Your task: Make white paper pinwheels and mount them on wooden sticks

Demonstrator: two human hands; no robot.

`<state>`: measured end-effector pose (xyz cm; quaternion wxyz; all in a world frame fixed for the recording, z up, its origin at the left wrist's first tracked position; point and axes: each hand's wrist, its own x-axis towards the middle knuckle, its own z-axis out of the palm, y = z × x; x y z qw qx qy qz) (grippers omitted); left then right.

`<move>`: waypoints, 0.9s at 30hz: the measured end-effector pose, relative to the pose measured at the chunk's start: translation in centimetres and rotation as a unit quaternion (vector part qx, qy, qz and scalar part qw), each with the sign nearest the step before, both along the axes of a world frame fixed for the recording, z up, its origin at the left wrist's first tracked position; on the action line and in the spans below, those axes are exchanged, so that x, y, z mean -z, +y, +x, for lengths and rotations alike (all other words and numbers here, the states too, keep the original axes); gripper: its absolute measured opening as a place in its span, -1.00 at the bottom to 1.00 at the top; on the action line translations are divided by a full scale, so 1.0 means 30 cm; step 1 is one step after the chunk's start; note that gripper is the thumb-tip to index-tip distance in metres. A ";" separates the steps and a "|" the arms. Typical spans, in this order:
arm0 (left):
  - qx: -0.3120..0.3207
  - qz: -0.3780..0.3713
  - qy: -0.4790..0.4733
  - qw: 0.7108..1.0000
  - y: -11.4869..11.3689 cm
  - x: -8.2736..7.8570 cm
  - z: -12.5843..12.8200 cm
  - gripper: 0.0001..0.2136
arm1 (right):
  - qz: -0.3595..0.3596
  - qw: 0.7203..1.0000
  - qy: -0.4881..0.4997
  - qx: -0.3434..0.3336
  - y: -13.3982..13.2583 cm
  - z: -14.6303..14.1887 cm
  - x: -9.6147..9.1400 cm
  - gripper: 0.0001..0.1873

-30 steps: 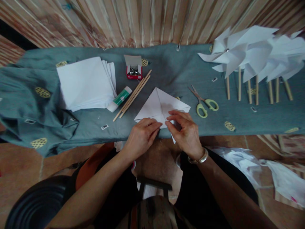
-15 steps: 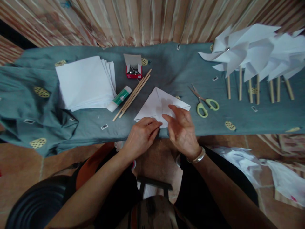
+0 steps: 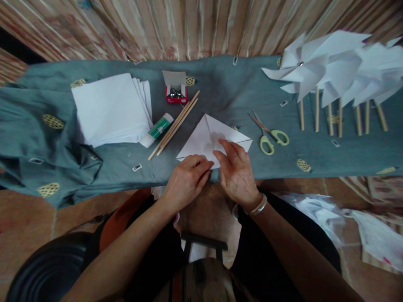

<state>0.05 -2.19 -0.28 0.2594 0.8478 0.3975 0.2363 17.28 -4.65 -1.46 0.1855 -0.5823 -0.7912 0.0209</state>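
Observation:
A white square of paper, with crease and cut lines running in from its corners, lies turned like a diamond at the front edge of the cloth. My left hand is closed on its near corner, thumb and forefinger pinched together there. Over the right half of the sheet hovers my right hand, its thumb and fingers apart and nothing between them. A silver bangle circles that wrist. Green-handled scissors rest with blades parted, right of the paper.
Left of the paper lie wooden sticks, a green-and-white glue stick and a stack of white paper. A small red box of metal pins stands open behind. Several finished pinwheels lie at far right on the cloth.
My right hand has shifted slightly left over the paper, its fingers drawing a little closer to the thumb. The left hand keeps its pinch at the near corner.

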 end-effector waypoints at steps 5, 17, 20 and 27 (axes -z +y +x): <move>-0.002 0.001 0.009 1.000 -0.004 0.004 -0.001 -0.81 | 0.002 1.000 -0.014 0.003 0.005 -0.008 -0.008 -0.67; 0.001 -0.001 0.021 1.000 -0.001 0.005 -0.001 -0.81 | -0.025 0.995 0.097 0.009 0.028 0.014 -0.020 -0.63; 0.003 0.003 0.019 1.000 -0.001 0.004 -0.001 -0.80 | -0.015 0.983 0.182 0.009 0.041 0.050 -0.039 -0.58; 0.000 0.026 0.031 0.999 -0.008 0.000 -0.003 -0.75 | -0.014 0.987 0.152 0.039 0.029 0.138 -0.044 -0.54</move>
